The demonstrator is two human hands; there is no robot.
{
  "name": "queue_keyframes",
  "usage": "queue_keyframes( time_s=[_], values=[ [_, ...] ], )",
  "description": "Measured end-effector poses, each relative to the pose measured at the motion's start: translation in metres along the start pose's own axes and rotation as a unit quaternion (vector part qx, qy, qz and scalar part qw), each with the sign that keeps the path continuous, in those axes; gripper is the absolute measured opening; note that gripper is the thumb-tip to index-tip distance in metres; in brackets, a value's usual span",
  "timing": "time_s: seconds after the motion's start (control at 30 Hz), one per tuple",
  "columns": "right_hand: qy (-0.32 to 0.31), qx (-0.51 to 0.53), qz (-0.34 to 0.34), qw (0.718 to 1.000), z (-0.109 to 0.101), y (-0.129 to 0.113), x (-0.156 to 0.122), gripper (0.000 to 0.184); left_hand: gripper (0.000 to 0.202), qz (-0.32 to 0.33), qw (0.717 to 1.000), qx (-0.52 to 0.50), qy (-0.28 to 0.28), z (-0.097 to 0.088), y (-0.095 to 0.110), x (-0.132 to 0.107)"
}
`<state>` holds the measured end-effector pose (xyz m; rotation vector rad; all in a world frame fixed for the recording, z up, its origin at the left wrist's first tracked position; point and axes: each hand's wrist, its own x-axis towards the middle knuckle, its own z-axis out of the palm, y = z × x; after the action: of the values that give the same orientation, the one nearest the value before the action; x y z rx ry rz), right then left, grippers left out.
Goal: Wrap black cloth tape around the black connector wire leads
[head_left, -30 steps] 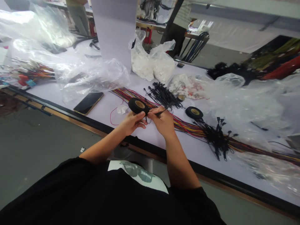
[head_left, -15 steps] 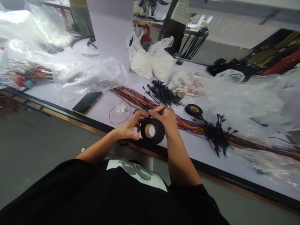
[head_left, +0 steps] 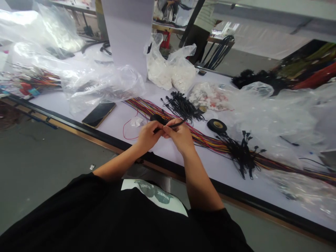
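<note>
Near the table's (head_left: 168, 151) front edge | right hand (head_left: 181, 135): pinched on black cable (head_left: 179, 124) | left hand (head_left: 149, 135): fingers curled, tips close to the right's, exact grip hidden | tape roll (head_left: 156, 118): just beyond left fingers, partly covered | wires (head_left: 207, 140): running behind both hands

The person (head_left: 131, 213) is wearing a black shirt (head_left: 112, 227); its short sleeves (head_left: 215, 222) are leaving both forearms (head_left: 201, 182) bare, while a whitish chest print (head_left: 154, 196) is showing dark, lettered lens shapes (head_left: 163, 198).
</note>
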<state>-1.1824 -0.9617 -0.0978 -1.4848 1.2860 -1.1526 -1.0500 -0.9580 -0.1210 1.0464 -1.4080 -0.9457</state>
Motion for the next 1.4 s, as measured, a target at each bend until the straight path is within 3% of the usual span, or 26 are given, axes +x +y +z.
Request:
queue_keyframes(
  time_s=[0.1, 0.17, 0.27, 0.33, 0.37, 0.47, 0.6, 0.67, 0.73, 0.8, 0.93, 1.1, 1.27, 1.4],
  values=[
    [0.055, -0.049, -0.044, 0.996, -0.001, -0.002, -0.001, 0.026, 0.021, -0.069, 0.987, -0.146, 0.014, 0.002, -0.005, -0.002],
    [0.055, -0.053, -0.040, 0.996, -0.003, -0.002, -0.002, 0.024, 0.035, -0.153, 0.953, -0.259, -0.008, -0.002, -0.008, 0.001],
    [0.018, -0.058, -0.043, 0.997, -0.005, -0.003, -0.003, 0.025, 0.044, -0.289, 0.879, -0.357, -0.129, -0.013, -0.011, 0.013],
    [-0.002, -0.063, -0.051, 0.997, -0.007, -0.003, -0.003, 0.027, 0.045, -0.325, 0.840, -0.387, -0.197, -0.018, -0.013, 0.021],
    [-0.011, -0.059, -0.048, 0.997, -0.008, -0.004, -0.002, 0.029, 0.044, -0.322, 0.834, -0.398, -0.207, -0.019, -0.014, 0.023],
    [-0.025, -0.019, -0.015, 0.999, -0.011, -0.003, 0.000, 0.034, 0.039, -0.259, 0.861, -0.400, -0.179, -0.019, -0.017, 0.021],
    [0.017, 0.043, 0.013, 0.999, -0.010, -0.002, 0.003, 0.038, 0.061, -0.043, 0.956, -0.274, -0.099, -0.027, -0.016, 0.001],
    [0.030, 0.086, 0.022, 0.996, -0.007, -0.002, 0.004, 0.040, 0.084, 0.081, 0.972, -0.153, -0.158, -0.034, -0.016, -0.008],
    [0.023, 0.127, 0.033, 0.991, -0.005, -0.003, 0.005, 0.041, 0.088, 0.146, 0.958, -0.072, -0.237, -0.037, -0.017, -0.011],
    [0.017, 0.146, 0.041, 0.988, -0.003, -0.003, 0.005, 0.042, 0.069, 0.128, 0.968, -0.031, -0.215, -0.033, -0.019, -0.009],
    [0.025, 0.122, 0.038, 0.991, -0.002, -0.001, 0.005, 0.041, 0.033, 0.015, 0.999, 0.007, -0.050, -0.013, -0.019, 0.000],
    [0.036, 0.099, 0.022, 0.994, -0.001, 0.000, 0.003, 0.042, 0.018, 0.011, 0.998, 0.055, -0.037, -0.001, -0.011, 0.003],
    [-0.024, 0.051, 0.057, 0.997, -0.001, -0.002, 0.000, 0.038, 0.019, 0.031, 0.995, 0.096, -0.021, 0.002, -0.007, 0.004],
    [0.031, -0.028, -0.003, 0.999, -0.004, 0.003, 0.001, 0.031, 0.015, -0.020, 1.000, -0.019, -0.004, 0.006, -0.011, 0.000]
  ],
)
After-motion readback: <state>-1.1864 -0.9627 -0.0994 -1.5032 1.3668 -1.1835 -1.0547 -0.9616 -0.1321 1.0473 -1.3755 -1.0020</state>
